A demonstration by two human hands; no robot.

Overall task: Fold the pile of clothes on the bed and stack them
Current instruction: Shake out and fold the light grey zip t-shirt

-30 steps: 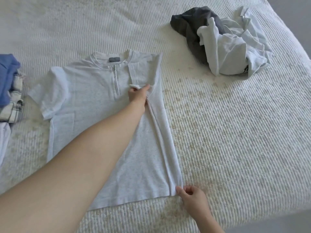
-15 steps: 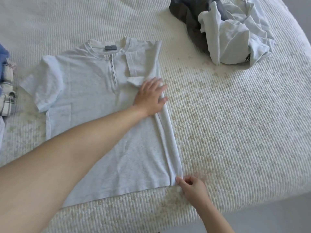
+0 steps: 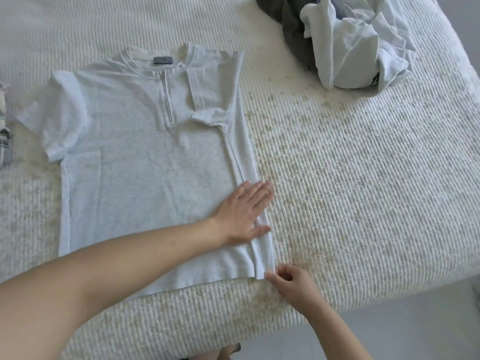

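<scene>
A light grey zip-neck T-shirt [image 3: 145,165] lies flat on the white quilted bed [image 3: 363,203], its right side and sleeve folded inward. My left hand [image 3: 244,211] presses flat, fingers straight, on the folded strip near the hem. My right hand [image 3: 291,281] pinches the hem's lower right corner at the bed's near edge. A crumpled pile of unfolded clothes [image 3: 348,45], white and dark grey, sits at the far right.
Folded clothes, a plaid piece [image 3: 4,136] among them, show at the left edge. The bed's near edge drops to a grey floor [image 3: 415,320] at the lower right.
My left hand let go of the folded sleeve, flattened, and slid down the folded strip toward the hem. My right hand kept its pinch on the hem corner.
</scene>
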